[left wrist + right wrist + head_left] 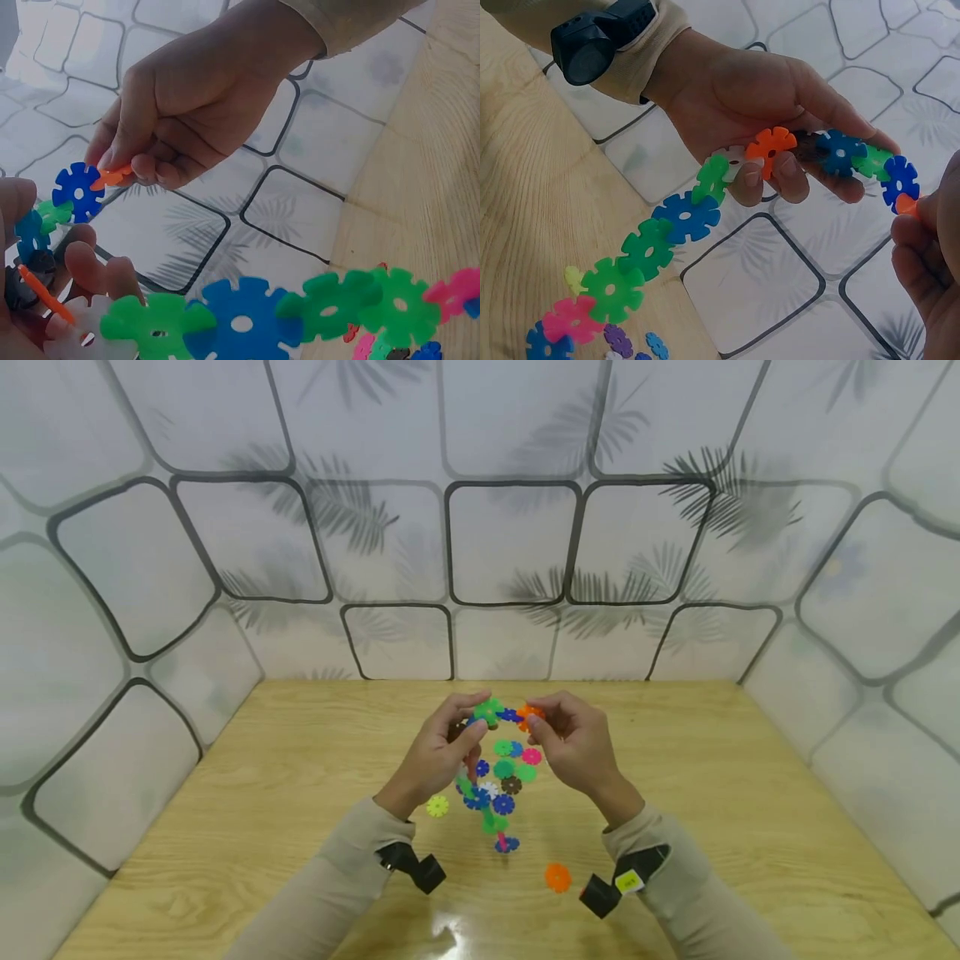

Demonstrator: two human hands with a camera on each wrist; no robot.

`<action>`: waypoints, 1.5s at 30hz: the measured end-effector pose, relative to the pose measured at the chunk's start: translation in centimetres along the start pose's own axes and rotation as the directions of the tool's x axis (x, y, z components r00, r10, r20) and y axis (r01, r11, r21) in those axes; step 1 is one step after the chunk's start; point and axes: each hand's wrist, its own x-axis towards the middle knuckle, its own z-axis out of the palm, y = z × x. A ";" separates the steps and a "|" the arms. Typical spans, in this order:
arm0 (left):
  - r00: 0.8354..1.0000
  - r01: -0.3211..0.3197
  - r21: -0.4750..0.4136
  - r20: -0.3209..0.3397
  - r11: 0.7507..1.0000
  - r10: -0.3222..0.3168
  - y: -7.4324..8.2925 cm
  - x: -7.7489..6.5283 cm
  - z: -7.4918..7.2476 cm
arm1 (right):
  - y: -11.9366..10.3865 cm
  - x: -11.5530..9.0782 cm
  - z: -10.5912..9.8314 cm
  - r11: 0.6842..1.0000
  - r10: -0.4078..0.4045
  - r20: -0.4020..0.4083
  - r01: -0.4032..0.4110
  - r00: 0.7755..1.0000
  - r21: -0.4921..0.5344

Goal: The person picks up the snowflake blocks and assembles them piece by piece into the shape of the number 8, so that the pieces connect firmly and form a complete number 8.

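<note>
At nine o'clock of the raised chain of plastic discs point(697, 226), the left hand point(435, 752) grips it, its tail point(622, 301) dangling toward six above the desk point(690, 777); at three o'clock the right hand point(581, 745) pinches an orange disc point(115, 176) meeting the dark-blue link point(79, 178). The chain should feel light, its discs stiff but liable to twist apart, so pinch each flat, close to where it interlocks.

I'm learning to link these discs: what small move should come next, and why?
Probably press the orange disc firmly into the blue disc: the right hand pinches the orange one at the blue one's edge, while the left hand holds the chain, so both seem placed to seat the joint.
</note>
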 end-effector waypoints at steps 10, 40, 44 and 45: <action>0.989 0.104 -0.035 -0.101 0.994 -0.107 0.8 0.1 -0.3 | 0.8 -0.1 -1.4 0.917 0.346 0.128 -0.364 0.929 0.164; 0.967 0.168 -0.163 -0.165 0.972 -0.195 1.1 -0.3 -1.4 | 12.5 -6.8 -4.3 0.657 0.676 0.221 -0.440 0.703 -0.612; 0.965 0.170 -0.170 -0.172 0.971 -0.199 1.3 -0.2 -1.4 | 12.4 -6.6 -4.2 0.648 0.676 0.246 -0.400 0.695 -0.648; 0.964 0.171 -0.173 -0.172 0.970 -0.201 1.3 -0.1 -1.3 | 12.4 -6.6 -4.2 0.641 0.682 0.252 -0.396 0.686 -0.657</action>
